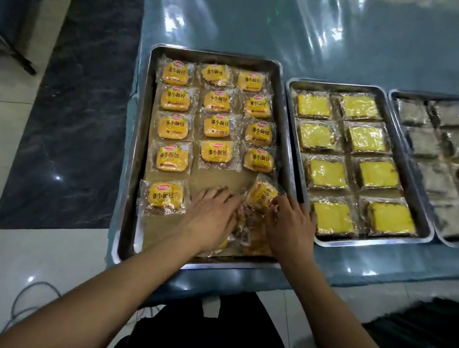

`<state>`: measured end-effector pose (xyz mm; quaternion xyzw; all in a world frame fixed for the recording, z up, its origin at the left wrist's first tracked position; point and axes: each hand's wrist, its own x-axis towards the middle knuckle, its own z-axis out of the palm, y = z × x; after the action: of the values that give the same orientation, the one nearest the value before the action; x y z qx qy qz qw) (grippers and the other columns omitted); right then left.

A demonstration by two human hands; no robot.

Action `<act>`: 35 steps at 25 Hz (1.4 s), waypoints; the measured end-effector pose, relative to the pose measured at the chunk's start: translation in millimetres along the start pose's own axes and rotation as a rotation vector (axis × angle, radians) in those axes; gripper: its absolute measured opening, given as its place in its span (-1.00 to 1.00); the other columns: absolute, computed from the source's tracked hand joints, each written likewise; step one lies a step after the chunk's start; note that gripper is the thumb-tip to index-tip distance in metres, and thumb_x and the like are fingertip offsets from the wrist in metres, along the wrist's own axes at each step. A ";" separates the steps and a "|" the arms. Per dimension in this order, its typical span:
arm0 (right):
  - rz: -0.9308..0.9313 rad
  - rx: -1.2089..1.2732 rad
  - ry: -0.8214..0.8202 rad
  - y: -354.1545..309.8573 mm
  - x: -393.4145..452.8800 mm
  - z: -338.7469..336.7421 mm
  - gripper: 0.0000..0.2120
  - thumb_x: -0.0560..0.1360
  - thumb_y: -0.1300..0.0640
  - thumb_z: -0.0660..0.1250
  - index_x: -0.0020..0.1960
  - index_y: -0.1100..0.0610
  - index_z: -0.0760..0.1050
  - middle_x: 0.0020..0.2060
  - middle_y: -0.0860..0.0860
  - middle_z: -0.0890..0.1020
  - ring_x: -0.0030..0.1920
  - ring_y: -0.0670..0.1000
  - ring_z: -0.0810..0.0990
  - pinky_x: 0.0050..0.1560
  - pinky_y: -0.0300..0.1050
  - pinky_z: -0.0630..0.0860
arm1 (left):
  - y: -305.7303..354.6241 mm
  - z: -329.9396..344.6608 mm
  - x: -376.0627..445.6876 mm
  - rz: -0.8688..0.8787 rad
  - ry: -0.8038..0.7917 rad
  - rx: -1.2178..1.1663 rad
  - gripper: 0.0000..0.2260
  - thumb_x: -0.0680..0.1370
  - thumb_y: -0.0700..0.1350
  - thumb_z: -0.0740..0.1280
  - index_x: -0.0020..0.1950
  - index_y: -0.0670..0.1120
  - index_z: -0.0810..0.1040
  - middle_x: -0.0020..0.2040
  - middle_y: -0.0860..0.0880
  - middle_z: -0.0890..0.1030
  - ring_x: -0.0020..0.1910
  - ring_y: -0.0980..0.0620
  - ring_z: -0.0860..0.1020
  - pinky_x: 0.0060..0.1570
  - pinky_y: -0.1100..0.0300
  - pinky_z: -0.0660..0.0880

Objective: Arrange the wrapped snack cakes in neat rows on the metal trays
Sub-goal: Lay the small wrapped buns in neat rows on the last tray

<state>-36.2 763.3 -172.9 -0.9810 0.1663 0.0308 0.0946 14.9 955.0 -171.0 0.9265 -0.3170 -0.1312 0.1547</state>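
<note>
Reaching over near end of big tray: left hand flat, fingers spread on loose cake pile; right hand pinching tilted wrapped cake beside it; other cakes in rows beyond

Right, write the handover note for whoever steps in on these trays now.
Left hand: flat, fingers straight, resting on the loose packs at the large tray's near edge.
Right hand: pinching a tilted snack cake.
Done: four rows of three, plus one cake starting row five; yellow cake tray and grey cake tray look full.
Left: place the held cake, then the loose packs, to finish the near rows.
</note>
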 end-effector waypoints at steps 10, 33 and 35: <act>-0.046 0.206 -0.197 7.2 54.0 -10.8 -0.60 0.64 0.16 0.12 0.46 0.03 0.31 0.30 0.11 0.50 0.11 0.21 0.59 -0.01 0.09 0.53 | 24.9 23.2 17.0 0.032 -0.115 0.004 -0.63 0.61 0.03 0.19 0.41 0.04 0.46 0.38 0.00 0.44 0.35 -0.11 0.33 0.38 -0.08 0.23; -0.174 0.520 -0.330 -10.5 45.1 -24.5 -0.64 0.55 0.15 0.39 0.30 -0.09 0.46 0.15 -0.04 0.54 0.00 -0.04 0.57 -0.04 -0.14 0.48 | 17.4 -9.0 -10.5 -0.221 0.022 -0.191 -0.76 0.66 -0.06 0.17 0.32 0.04 0.47 0.25 0.06 0.56 0.24 0.02 0.40 0.32 0.06 0.21; -0.068 0.223 -0.196 -0.9 37.1 -18.2 -0.69 0.58 0.03 0.31 0.31 0.01 0.43 0.15 0.06 0.56 0.09 0.10 0.56 0.07 0.02 0.50 | 17.7 -5.5 -15.1 -0.240 0.006 -0.202 -0.72 0.67 -0.06 0.17 0.37 0.04 0.47 0.28 0.06 0.55 0.23 0.02 0.39 0.31 0.06 0.24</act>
<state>-0.4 748.7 -158.3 -0.9617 0.1254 0.1047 0.2200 -4.4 952.3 -157.3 0.9378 -0.1890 -0.1771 0.2313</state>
